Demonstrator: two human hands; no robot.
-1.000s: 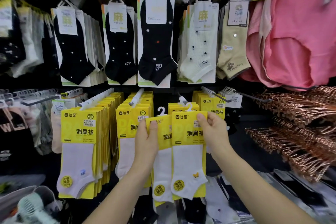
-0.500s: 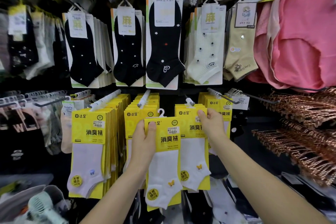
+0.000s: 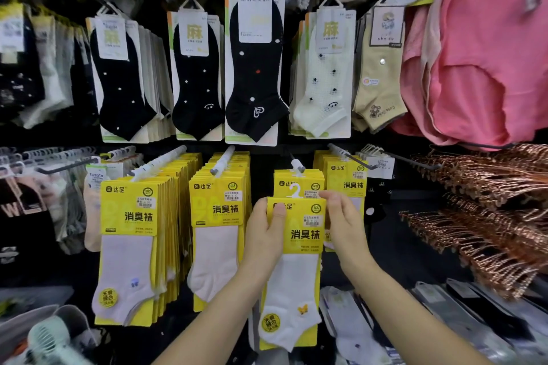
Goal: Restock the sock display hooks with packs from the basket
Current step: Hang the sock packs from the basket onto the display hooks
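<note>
Both grips clamp the sock pack (image 3: 296, 246): left hand (image 3: 264, 234) on its left edge, right hand (image 3: 345, 225) on its right. Its white hanger (image 3: 295, 190) sits just below the peg tip (image 3: 297, 166), with a yellow stack (image 3: 219, 216) close on the left.

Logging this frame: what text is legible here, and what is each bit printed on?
"JIAN Z X": white card on the centre black sock.
"麻": tag on the white sock.
"she su": label on the beige sock.
"达足", "消臭袜": yellow pack in the left hand, and the hung packs.
Price stickers and small print: too small to read.
</note>
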